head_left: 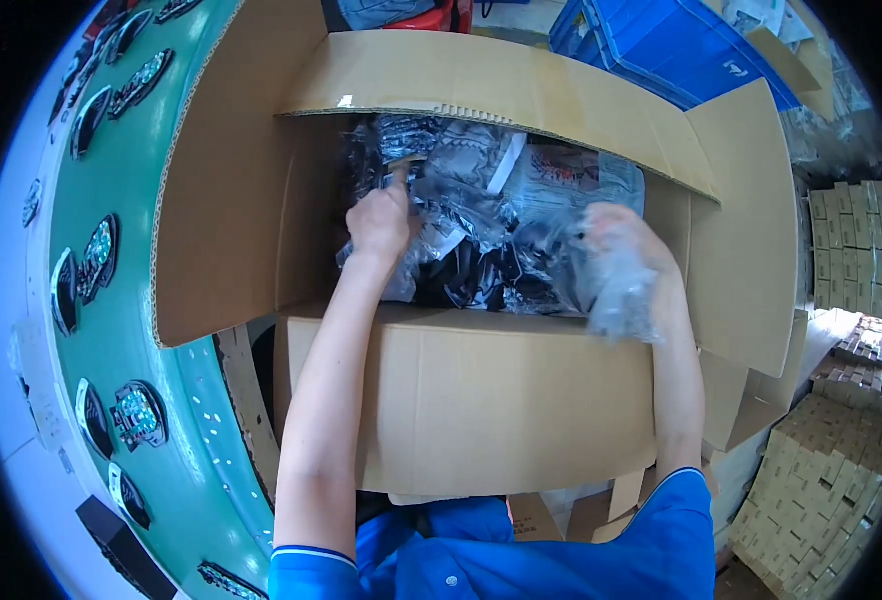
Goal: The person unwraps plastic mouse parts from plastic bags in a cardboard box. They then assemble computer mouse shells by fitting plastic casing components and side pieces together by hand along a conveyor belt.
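A large open cardboard box [521,400] stands in front of me, filled with clear plastic bags that hold dark items [466,270]. Over the left part of the contents is my left hand [379,220], its fingers mostly curled and one reaching up among the bags; what they grip is hidden. My right hand [626,232] is closed on a crumpled clear plastic bag [621,295] at the box's right side. A white strip [507,163] lies on the bags between the hands.
Left of the box runs a green conveyor belt [186,440] carrying several dark parts with green circuit boards [139,412]. A blue plastic crate [661,50] stands behind at the right. Stacked small cartons [811,480] are on the right. The box's flaps [216,180] stick outward.
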`<state>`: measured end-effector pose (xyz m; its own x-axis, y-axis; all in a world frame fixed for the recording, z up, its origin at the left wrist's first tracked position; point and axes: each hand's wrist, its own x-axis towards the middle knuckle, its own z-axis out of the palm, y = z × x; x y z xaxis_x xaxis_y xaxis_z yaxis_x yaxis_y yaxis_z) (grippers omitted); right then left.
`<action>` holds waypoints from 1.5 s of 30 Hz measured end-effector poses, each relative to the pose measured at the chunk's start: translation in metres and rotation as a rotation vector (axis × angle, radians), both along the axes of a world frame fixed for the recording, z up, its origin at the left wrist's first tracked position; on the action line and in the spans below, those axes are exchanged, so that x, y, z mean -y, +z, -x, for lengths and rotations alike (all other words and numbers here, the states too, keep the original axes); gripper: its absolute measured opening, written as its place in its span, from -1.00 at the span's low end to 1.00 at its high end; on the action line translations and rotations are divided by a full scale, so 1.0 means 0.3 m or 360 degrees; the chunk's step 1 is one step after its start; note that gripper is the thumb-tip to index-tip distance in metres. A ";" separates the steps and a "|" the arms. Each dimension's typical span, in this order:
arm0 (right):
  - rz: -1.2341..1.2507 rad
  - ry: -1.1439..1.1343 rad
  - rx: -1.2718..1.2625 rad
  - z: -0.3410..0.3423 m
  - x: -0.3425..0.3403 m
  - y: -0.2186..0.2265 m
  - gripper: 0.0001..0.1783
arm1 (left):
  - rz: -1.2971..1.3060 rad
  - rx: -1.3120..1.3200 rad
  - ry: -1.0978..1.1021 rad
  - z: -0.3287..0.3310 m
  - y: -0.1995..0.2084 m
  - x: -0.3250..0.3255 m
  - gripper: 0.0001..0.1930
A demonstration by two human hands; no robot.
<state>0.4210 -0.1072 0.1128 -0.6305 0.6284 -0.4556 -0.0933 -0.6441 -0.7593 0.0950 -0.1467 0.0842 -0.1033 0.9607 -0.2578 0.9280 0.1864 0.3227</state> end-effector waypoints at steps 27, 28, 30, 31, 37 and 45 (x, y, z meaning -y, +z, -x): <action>-0.1830 -0.0240 0.2167 -0.007 0.129 0.005 -0.65 | -0.0557 0.0173 -0.0050 0.013 0.123 0.121 -0.80; -0.2096 -0.0243 0.2174 0.003 0.148 0.011 -0.70 | -0.0664 0.0225 -0.0131 0.017 0.116 0.139 -0.79; -0.2270 0.0095 0.1973 -0.002 0.191 0.014 -0.76 | -0.0919 0.0314 -0.0313 -0.024 0.166 0.146 -0.77; -0.2354 0.0343 0.1902 0.010 0.207 0.017 -0.77 | -0.0960 0.0275 -0.0278 -0.038 0.179 0.138 -0.77; -0.2599 0.1354 0.1936 0.113 0.142 -0.197 -0.79 | -0.0842 0.0361 -0.0199 -0.080 0.214 0.125 -0.58; -0.2768 0.0722 0.1856 0.095 0.120 -0.122 -0.90 | -0.0789 0.0502 0.0068 0.002 0.296 0.162 -0.82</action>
